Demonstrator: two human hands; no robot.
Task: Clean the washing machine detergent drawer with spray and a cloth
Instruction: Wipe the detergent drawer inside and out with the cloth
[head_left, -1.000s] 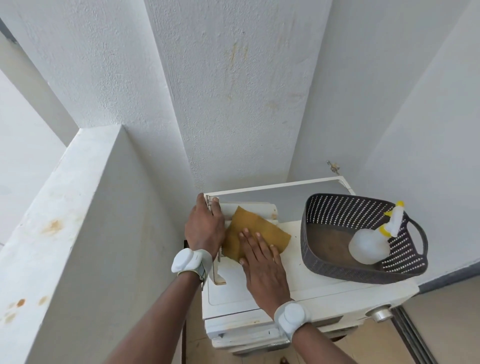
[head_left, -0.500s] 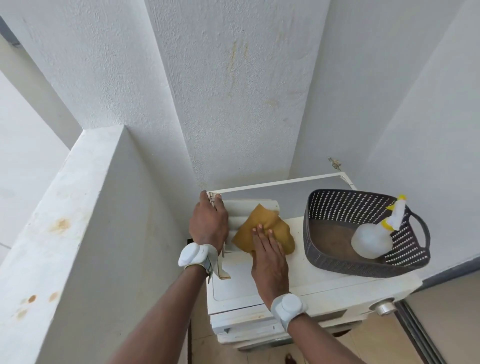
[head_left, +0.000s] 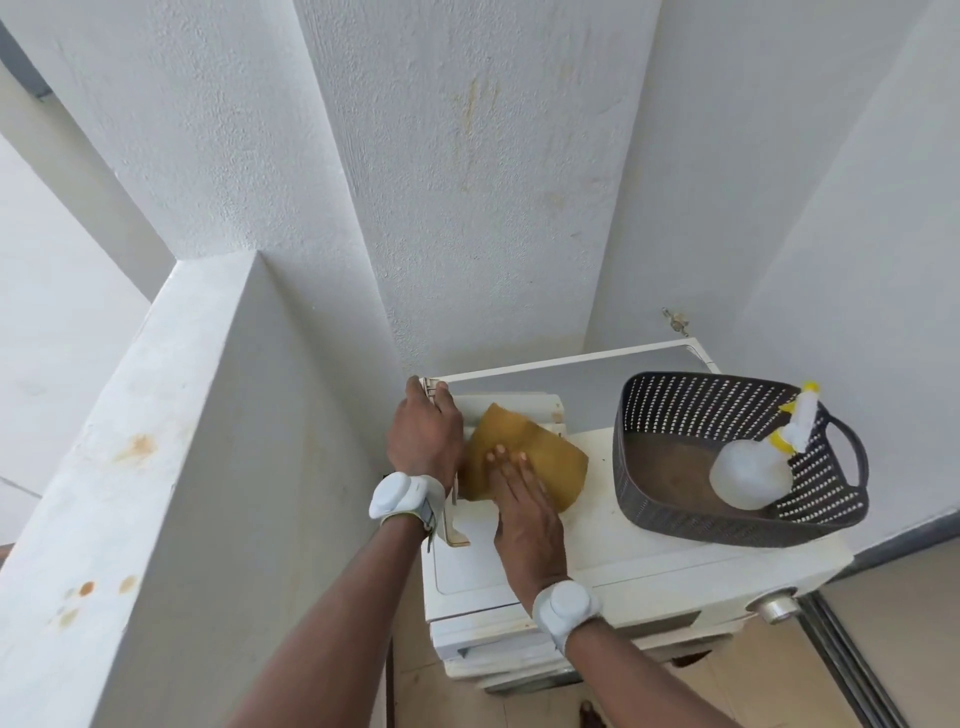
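Observation:
The white detergent drawer (head_left: 519, 402) lies on top of the white washing machine (head_left: 613, 551), at its back left. My left hand (head_left: 423, 434) grips the drawer's left side, fingers curled over its far corner. A mustard-yellow cloth (head_left: 550, 457) lies over the drawer. My right hand (head_left: 524, 509) presses flat on the cloth with straight fingers. The clear spray bottle (head_left: 748, 475) with a yellow-and-white trigger lies inside the dark basket, away from both hands.
A dark perforated basket (head_left: 675, 415) with a handle stands on the machine's right half. White walls close in behind and on the right. A low white wall (head_left: 156, 441) runs along the left. A metal dial (head_left: 776, 608) sits on the machine's front.
My right hand has slid the cloth back and forth over the drawer, and the cloth now lies spread wider to the right. My left hand has kept its hold.

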